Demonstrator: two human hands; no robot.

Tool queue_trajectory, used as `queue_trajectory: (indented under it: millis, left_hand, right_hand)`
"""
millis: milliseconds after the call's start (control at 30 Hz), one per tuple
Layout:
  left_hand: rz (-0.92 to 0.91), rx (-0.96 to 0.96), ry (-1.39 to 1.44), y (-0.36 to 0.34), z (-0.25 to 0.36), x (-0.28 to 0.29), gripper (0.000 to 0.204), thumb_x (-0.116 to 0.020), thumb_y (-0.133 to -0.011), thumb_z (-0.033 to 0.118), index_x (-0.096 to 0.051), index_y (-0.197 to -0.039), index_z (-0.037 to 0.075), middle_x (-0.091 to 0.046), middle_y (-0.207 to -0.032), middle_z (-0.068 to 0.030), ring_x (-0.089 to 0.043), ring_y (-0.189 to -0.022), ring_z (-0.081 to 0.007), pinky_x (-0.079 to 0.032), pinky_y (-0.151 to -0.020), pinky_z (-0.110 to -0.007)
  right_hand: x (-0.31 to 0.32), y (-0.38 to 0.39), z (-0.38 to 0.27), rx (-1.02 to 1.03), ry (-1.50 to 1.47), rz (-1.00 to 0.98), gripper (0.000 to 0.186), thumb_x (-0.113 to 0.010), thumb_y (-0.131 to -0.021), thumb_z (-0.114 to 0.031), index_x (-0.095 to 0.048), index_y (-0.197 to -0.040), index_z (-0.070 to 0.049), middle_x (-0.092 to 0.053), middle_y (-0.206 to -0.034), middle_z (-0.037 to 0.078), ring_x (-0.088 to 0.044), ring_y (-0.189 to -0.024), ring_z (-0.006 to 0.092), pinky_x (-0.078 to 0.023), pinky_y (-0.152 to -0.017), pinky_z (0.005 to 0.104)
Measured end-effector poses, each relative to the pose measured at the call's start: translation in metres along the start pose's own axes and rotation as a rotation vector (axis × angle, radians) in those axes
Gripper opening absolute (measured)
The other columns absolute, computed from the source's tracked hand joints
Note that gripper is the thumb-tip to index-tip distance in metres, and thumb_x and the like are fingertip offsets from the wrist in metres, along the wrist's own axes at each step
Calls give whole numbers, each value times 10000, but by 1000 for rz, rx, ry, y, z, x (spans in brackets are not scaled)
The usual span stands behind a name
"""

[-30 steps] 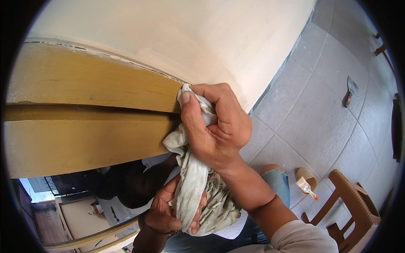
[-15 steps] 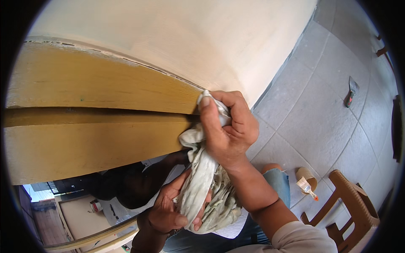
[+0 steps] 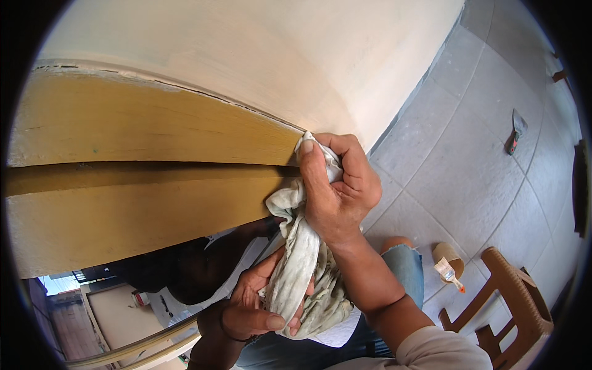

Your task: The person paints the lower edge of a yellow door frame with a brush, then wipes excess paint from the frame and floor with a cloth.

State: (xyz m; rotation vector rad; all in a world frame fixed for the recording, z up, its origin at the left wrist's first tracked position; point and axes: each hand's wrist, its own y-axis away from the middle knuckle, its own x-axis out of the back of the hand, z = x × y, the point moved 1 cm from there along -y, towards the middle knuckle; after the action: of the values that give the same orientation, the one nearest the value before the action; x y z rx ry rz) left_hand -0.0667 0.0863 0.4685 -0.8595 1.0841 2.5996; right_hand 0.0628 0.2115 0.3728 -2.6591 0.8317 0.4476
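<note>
My right hand point(image 3: 342, 191) is closed on one end of a stained whitish rag point(image 3: 296, 253), thumb on top. It presses the bunched tip against the end of a yellow-painted wooden frame point(image 3: 148, 123), right where the frame meets the cream wall point(image 3: 246, 49). From there the cloth hangs down, twisted, into a crumpled mass over my lap. Below, my left hand point(image 3: 256, 302) holds the hanging part, thumb across the front and fingertips showing at its right side.
On the grey tiled floor point(image 3: 431, 142) lies a putty knife point(image 3: 516, 131) at right. A paintbrush point(image 3: 449, 273) rests against a tan cup point(image 3: 457, 254), near a brown plastic stool point(image 3: 518, 296). A dark shiny surface point(image 3: 203, 268) under the frame seems to show reflections.
My right hand and the rag tip have shifted slightly to the right along the frame. The left hand has moved a little to the right too, still holding the cloth.
</note>
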Motion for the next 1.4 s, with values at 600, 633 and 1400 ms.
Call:
queue_trajectory:
  millis: [600,633,1400]
  left_hand:
    - [-14,-79,-8,12,5,6,1095,-837,-696,9,-209,-1585,-112,-627,-1218,-260,-732,-768,-270,-617,-637,-401]
    - [-14,-78,2,10,6,5,1092,-837,-693,8,-214,-1581,-116,-630,-1212,-253,-730,-764,-263,-616,-633,-399]
    - [66,175,-145,-11,-6,22,1017,-834,-733,18,-283,-1582,-75,-653,-1199,-197,-721,-784,-228,-595,-676,-368]
  right_hand:
    - [-18,-19,-18,336,-41,-19,106,-762,-875,32,-716,-969,45,-687,-787,112,-619,-634,128,-453,-551,249]
    - [-16,-18,-13,345,-52,-15,111,-763,-871,35,-718,-972,43,-687,-788,117,-621,-634,132,-453,-550,251]
    - [24,0,21,299,38,-68,209,-782,-855,49,-721,-1053,77,-731,-906,175,-700,-706,230,-524,-566,295]
